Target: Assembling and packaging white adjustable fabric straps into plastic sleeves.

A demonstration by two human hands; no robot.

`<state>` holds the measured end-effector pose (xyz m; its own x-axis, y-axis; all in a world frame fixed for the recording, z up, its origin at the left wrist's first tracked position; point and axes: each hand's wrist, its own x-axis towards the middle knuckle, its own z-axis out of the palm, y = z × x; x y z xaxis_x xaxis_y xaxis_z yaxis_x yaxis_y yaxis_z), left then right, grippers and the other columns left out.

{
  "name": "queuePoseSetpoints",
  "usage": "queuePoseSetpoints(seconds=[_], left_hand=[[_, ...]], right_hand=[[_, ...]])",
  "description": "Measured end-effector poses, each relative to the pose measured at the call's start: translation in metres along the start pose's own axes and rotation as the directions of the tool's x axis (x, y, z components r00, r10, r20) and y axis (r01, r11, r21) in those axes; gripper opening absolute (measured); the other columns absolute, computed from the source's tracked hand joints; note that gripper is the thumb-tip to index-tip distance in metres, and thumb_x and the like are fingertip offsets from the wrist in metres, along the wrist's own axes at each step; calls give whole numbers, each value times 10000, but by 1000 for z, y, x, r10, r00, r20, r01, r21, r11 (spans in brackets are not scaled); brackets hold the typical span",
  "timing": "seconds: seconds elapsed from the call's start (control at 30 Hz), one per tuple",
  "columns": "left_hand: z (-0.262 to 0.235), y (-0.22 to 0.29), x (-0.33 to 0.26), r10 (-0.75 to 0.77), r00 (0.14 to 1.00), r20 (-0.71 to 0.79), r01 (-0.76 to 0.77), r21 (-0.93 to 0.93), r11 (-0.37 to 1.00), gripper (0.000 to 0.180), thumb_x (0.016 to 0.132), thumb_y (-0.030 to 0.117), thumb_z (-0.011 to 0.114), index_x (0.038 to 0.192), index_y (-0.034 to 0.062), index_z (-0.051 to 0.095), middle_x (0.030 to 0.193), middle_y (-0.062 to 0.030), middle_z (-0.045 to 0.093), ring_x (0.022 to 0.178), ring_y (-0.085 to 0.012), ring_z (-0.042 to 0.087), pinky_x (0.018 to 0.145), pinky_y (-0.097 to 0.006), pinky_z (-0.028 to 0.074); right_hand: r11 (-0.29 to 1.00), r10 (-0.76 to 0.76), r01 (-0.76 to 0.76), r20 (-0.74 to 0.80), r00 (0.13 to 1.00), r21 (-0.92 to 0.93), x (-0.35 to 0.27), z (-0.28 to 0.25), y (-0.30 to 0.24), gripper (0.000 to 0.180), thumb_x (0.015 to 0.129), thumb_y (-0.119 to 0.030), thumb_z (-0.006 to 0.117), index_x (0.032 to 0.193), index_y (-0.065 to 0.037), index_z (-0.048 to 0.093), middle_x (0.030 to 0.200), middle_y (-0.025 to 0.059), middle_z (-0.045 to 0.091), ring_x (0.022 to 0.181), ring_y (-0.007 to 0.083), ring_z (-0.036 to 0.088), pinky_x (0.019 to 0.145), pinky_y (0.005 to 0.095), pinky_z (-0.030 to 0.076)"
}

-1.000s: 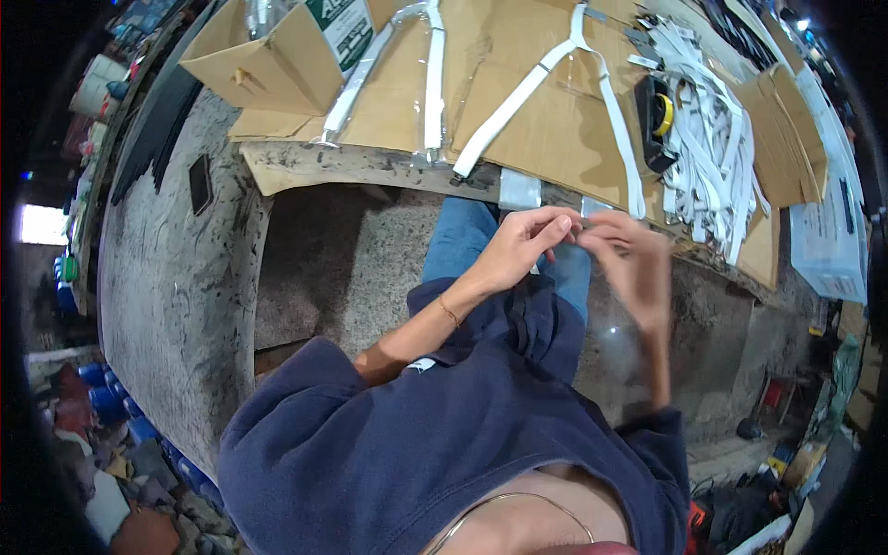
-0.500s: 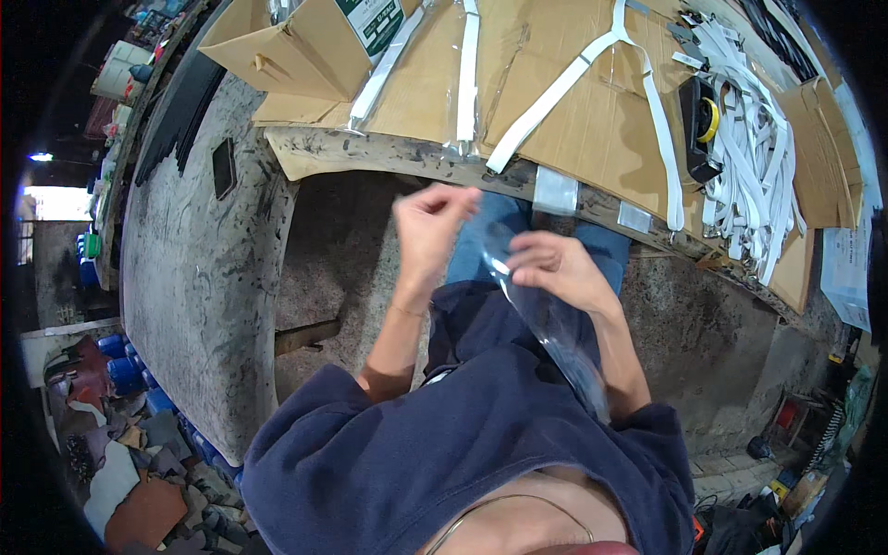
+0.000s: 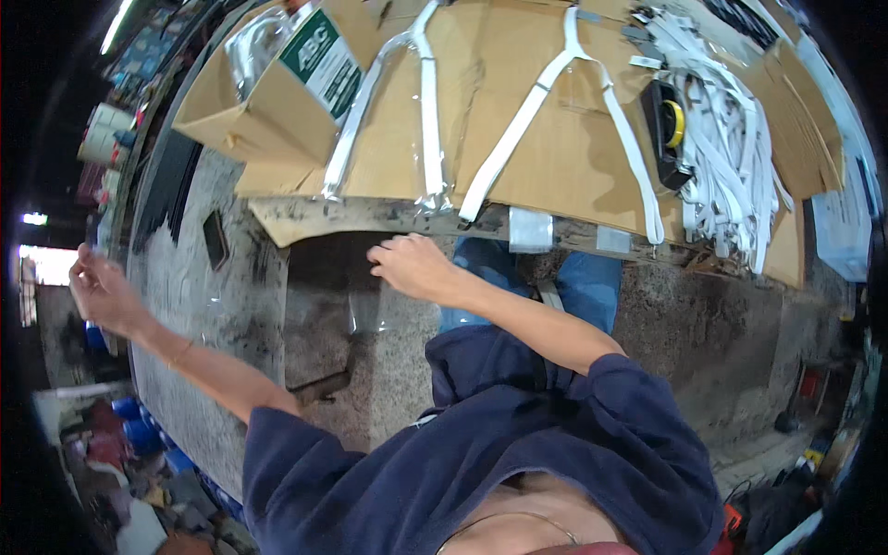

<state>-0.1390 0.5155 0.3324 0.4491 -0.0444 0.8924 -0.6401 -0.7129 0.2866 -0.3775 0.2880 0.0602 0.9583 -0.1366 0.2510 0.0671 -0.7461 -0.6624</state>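
Note:
My left hand (image 3: 109,294) is stretched far out to the left, fingers pinched; what they hold is too blurred to make out. My right hand (image 3: 412,265) is in front of the bench edge, its fingers curled in. A faint, see-through plastic sleeve (image 3: 366,313) shows just below it, seemingly in its fingers; how far the sleeve reaches toward my left hand is hard to see. On the cardboard ahead lie white Y-shaped suspenders (image 3: 428,111) that look covered in clear plastic. Bare white suspenders (image 3: 527,120) lie to the right of them.
A cardboard box (image 3: 259,125) with clear plastic packs stands at the back left. A black tape dispenser (image 3: 664,134) sits beside a heap of white straps (image 3: 726,139) on the right. Clear packets (image 3: 531,228) hang at the bench edge. A phone-like dark slab (image 3: 215,240) lies left.
My left hand has swung far out to the left. My right hand has moved left across my body, and the clear sleeve no longer hangs over my right forearm. The view has shifted.

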Motion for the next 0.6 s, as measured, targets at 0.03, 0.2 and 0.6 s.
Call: queuePoseSetpoints(seconds=[0.03,0.2,0.6], left_hand=[[0,23,7,156,987,36,-154,-48,987,241,972,208,554,937,-10,650,751,-37,668,656,-99,581,598,-227,479],[33,143,-83,552,624,552,-360,-424,831,172,778,-56,621,905,41,685,807,-92,689,737,-162,677,656,-279,512],[40,203,-273,162,531,832,606,-506,613,91,792,-13,677,876,-41,657,806,-76,615,676,-114,537,635,-244,441]], right_hand=[[997,3,8,-131,991,81,9,-5,-5,305,825,-228,677,1045,-23,629,979,148,663,917,351,630,798,410,505],[820,110,210,-506,855,533,25,-80,-54,518,777,-244,755,1186,1,556,1093,181,620,1005,309,619,867,382,491],[453,492,-81,-174,853,888,-76,-62,1,396,790,55,655,1169,-4,559,815,89,691,764,119,647,669,265,501]])
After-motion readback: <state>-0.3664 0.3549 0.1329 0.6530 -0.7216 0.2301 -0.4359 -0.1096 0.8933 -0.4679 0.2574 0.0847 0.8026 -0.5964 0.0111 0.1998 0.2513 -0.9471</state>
